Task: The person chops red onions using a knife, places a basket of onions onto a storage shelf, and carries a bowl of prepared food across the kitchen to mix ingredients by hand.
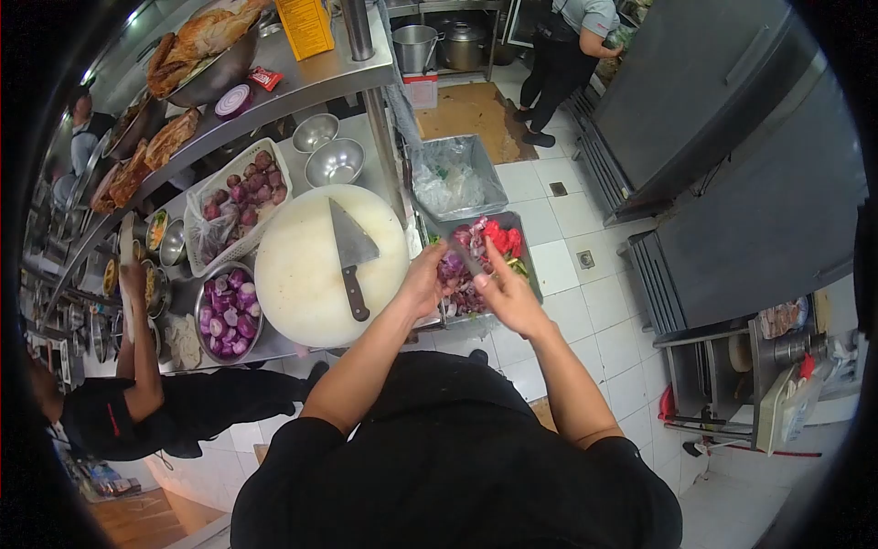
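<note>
Both my hands are over a grey bin point(534, 265) of purple onion skins and red scraps, just off the table's edge. My right hand point(514, 300) is closed on a knife point(466, 256), whose narrow grey blade is blurred and points up and left. My left hand point(423, 282) is curled opposite it, beside purple pieces; what its fingers hold, if anything, blends into the scraps behind. Left of my hands, a broad cleaver point(353, 247) with a brown handle lies on a round white cutting board point(293, 265). Beside the board stands a steel bowl point(260, 331) of peeled purple onions.
A white basket point(282, 197) of unpeeled onions and two steel bowls point(336, 163) sit behind the board. Another bin point(489, 188) with a clear liner stands beyond mine. One co-worker point(128, 403) works at left; another person point(562, 55) stands near the dark fridges point(750, 238).
</note>
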`<action>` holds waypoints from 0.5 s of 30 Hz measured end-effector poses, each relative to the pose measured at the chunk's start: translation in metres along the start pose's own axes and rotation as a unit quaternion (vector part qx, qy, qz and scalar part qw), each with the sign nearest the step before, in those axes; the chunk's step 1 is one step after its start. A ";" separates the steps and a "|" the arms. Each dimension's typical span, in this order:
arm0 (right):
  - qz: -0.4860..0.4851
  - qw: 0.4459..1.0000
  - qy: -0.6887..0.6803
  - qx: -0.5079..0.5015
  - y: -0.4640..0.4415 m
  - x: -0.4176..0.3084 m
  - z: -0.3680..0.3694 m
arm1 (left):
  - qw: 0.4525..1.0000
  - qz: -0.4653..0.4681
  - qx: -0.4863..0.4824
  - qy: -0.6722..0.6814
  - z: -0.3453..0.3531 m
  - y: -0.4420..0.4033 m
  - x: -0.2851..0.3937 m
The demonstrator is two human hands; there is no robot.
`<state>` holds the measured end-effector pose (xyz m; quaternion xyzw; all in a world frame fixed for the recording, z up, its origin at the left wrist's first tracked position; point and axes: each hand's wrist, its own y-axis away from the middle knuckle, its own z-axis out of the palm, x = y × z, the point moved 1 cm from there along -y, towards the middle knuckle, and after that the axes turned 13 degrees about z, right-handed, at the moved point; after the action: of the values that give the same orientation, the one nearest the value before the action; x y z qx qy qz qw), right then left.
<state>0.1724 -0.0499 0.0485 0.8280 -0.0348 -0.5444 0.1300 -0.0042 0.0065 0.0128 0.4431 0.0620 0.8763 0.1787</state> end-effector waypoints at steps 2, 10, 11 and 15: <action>0.008 1.000 0.013 -0.020 0.001 0.001 0.006 | 0.999 -0.007 -0.013 0.038 -0.006 -0.003 -0.009; 0.039 0.988 -0.100 -0.108 0.005 -0.002 0.005 | 0.991 -0.077 0.001 0.109 -0.002 0.000 -0.009; 0.038 0.988 -0.099 -0.109 0.006 -0.007 0.003 | 0.991 -0.076 0.002 0.109 -0.005 -0.003 -0.010; 0.063 0.969 -0.181 -0.154 0.010 -0.013 -0.001 | 0.981 -0.109 -0.041 0.155 -0.016 -0.009 -0.017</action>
<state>0.1692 -0.0571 0.0634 0.6821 -0.0255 -0.6746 0.2811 -0.0057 0.0090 -0.0121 0.2851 0.1008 0.9113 0.2793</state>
